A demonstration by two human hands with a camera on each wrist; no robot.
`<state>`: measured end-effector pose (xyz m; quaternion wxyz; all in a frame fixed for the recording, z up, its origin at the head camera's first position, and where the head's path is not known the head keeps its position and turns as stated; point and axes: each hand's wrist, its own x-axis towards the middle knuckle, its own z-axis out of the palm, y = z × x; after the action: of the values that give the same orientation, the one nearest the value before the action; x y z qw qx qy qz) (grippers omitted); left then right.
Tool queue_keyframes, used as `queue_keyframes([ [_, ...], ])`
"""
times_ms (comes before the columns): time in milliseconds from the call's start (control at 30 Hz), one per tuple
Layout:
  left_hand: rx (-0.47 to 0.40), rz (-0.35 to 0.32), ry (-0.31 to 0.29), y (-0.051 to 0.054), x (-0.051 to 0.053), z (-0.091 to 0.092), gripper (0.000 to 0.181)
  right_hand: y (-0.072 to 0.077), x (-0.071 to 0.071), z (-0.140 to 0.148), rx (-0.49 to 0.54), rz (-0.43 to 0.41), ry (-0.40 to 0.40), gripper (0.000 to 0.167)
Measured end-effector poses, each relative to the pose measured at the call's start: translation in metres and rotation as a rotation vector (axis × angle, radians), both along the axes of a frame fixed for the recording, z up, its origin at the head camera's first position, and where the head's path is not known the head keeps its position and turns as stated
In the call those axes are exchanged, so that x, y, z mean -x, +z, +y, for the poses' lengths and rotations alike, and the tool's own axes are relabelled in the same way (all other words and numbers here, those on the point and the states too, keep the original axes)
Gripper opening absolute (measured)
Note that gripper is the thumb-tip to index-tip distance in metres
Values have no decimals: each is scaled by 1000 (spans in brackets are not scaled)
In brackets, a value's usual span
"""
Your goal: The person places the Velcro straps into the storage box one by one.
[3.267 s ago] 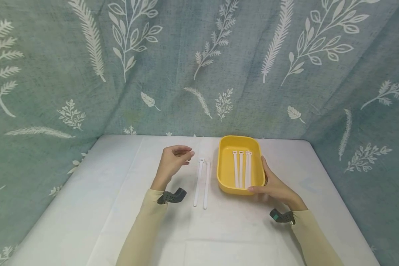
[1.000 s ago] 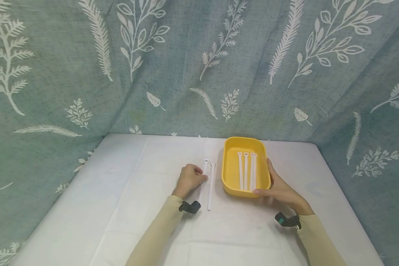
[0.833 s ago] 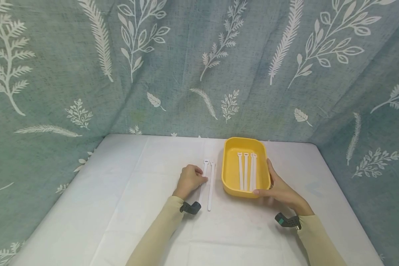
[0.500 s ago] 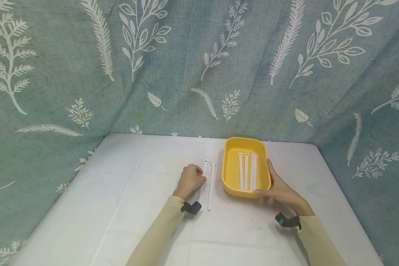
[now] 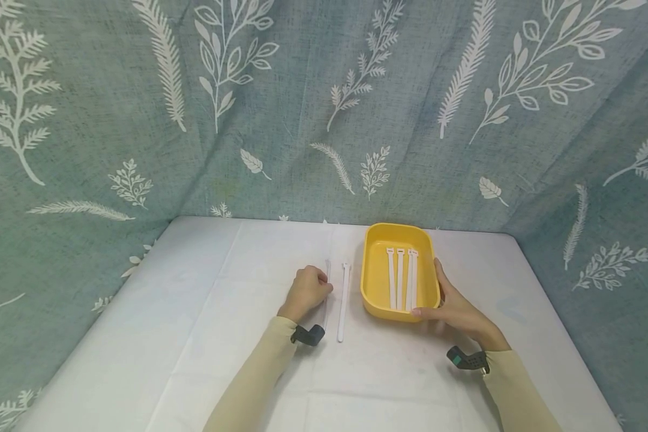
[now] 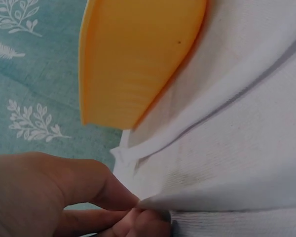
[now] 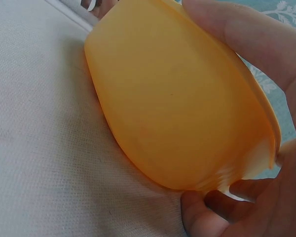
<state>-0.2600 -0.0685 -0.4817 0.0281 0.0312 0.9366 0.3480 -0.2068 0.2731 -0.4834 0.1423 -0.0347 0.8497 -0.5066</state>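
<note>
Thumb and fingers of the left hand (image 5: 306,292) pinch a white strap (image 5: 327,306), seen on edge in the head view; in the left wrist view the strap (image 6: 227,197) runs rightward from the fingertips. Just right of it another white strap (image 5: 343,303) lies on the table, its slotted head toward the back. The right hand (image 5: 456,309) grips the near right corner of a yellow tray (image 5: 374,307), thumb on the rim, fingers around the outer side. Inside the tray several white straps (image 5: 400,279) lie side by side lengthwise.
White cloth covers the table (image 5: 194,336). A green-blue curtain (image 5: 281,120) with white leaf patterns stands behind it and along both sides. Dark wrist cameras sit on the left wrist (image 5: 309,335) and right wrist (image 5: 467,360).
The left hand came in from the upper left to the left strap and now pinches it; the strap has turned on edge and shifted slightly left. The right hand still grips the tray.
</note>
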Motion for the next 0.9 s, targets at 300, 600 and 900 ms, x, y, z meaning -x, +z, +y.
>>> queue_keyframes([
  [300, -55, -79, -26, 2, 2, -5, 30, 0, 0, 0, 3, 5, 8, 137],
  [600, -117, -89, -11, 7, 3, -8, 31, 1, 0, -1, 2, 8, 8, 137],
  [900, -212, -86, 0, 8, 7, -13, 31, 2, -1, -1, 12, 8, 10, 137],
])
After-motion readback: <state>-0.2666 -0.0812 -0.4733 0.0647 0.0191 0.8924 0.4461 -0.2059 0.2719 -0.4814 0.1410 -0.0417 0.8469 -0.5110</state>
